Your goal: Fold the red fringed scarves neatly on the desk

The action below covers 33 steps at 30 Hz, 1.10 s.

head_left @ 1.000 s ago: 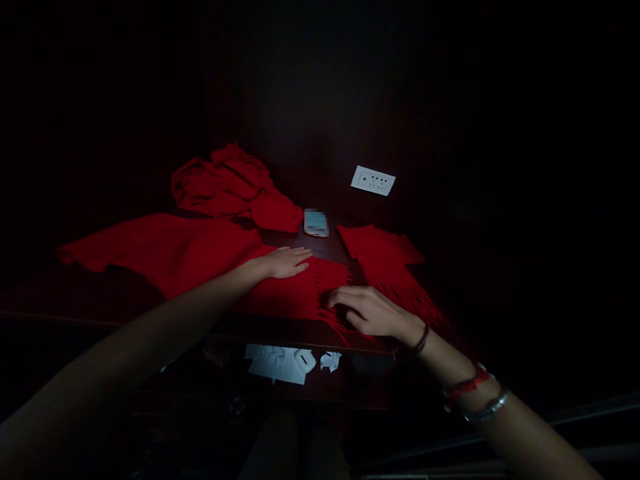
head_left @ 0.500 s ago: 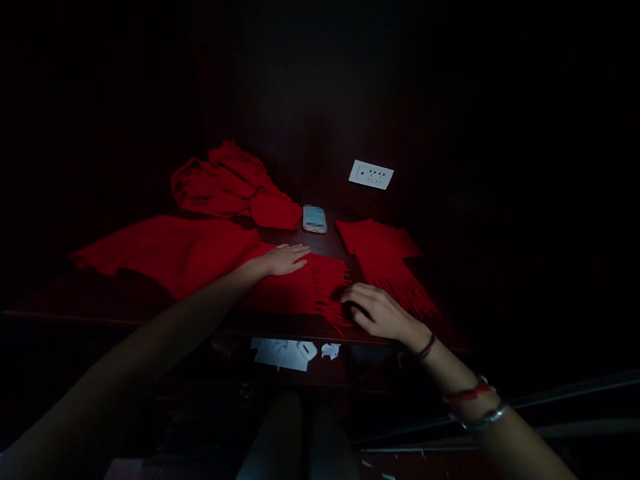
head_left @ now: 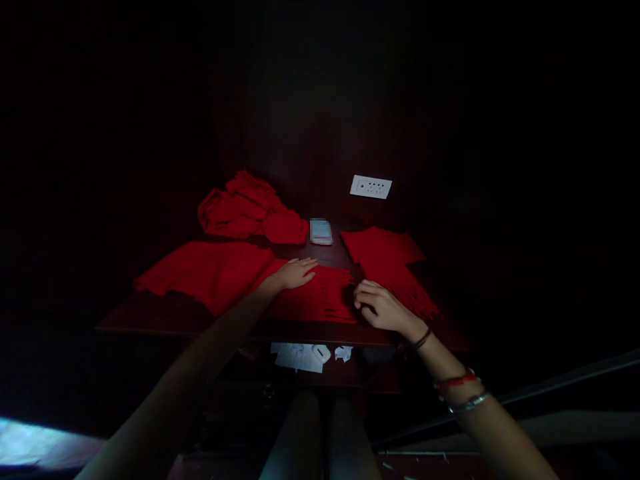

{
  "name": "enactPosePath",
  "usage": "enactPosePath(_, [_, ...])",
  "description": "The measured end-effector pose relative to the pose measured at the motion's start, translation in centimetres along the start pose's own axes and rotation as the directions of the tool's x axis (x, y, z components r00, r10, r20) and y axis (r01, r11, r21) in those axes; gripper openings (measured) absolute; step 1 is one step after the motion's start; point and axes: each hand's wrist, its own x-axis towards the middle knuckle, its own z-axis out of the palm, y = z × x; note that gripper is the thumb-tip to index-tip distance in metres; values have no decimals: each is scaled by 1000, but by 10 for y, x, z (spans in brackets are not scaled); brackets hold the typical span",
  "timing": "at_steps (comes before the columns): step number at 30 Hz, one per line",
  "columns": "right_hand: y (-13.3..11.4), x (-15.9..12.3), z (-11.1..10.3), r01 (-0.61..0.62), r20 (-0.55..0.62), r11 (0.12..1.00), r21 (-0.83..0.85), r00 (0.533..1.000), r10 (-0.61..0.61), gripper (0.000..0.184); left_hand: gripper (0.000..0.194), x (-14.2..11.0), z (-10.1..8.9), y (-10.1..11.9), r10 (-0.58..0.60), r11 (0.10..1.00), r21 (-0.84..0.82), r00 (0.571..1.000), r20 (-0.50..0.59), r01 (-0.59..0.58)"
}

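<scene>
A red fringed scarf (head_left: pixel 220 270) lies along the table, its left part rumpled and its right part flat. My left hand (head_left: pixel 296 273), with a ring on it, rests palm down and open on the flat part. At the fringe end, my right hand (head_left: pixel 383 308) hovers low over the table with its fingers curled inward. Its fingertips are beside the ends of the fringe (head_left: pixel 340 297); what they hold, if anything, is too dark to make out. Right of it lies a folded red scarf (head_left: pixel 385 257) with its fringe toward me.
Behind lies a crumpled red scarf (head_left: pixel 245 210), with a phone (head_left: pixel 321 231) to its right. A white socket plate (head_left: pixel 371 187) is on the back wall. Below the tabletop's front edge (head_left: pixel 160 331), a shelf holds papers (head_left: pixel 297 357), a white case (head_left: pixel 321 353) and a crumpled tissue (head_left: pixel 343 353).
The view has shifted a little. The splayed fringe strands now lie straighter and closer together. My right hand has drawn slightly away from them, while my left hand stays flat on the scarf.
</scene>
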Motion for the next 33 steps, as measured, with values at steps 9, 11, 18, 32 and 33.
enactPosePath(9, [-3, 19, 39, -9, 96, 998, -67, 995, 15, 18, 43, -2, -5, 5, -6, 1000, 8, 1000, 3, 6])
enactPosePath(11, [5, 6, 33, -11, 135, 996, -93, 991, 23, 16, 43, -2, -6, 6, -6, 1000, 10, 1000, 7, 6])
enactPosePath(18, [26, 11, 4, -169, -49, 985, 43, 984, 171, 18, 45, -4, -8, 10, -2, 1000, 13, 1000, -9, 2])
enactPosePath(32, [75, 121, 56, -474, 241, 828, 300, 877, 415, 36, 26, 28, -49, -16, -91, 984, -129, 973, 214, 121])
enactPosePath(33, [75, 125, 58, -456, 253, 831, 320, 886, 389, 32, 25, 28, -50, -17, -58, 985, -149, 976, 211, 91])
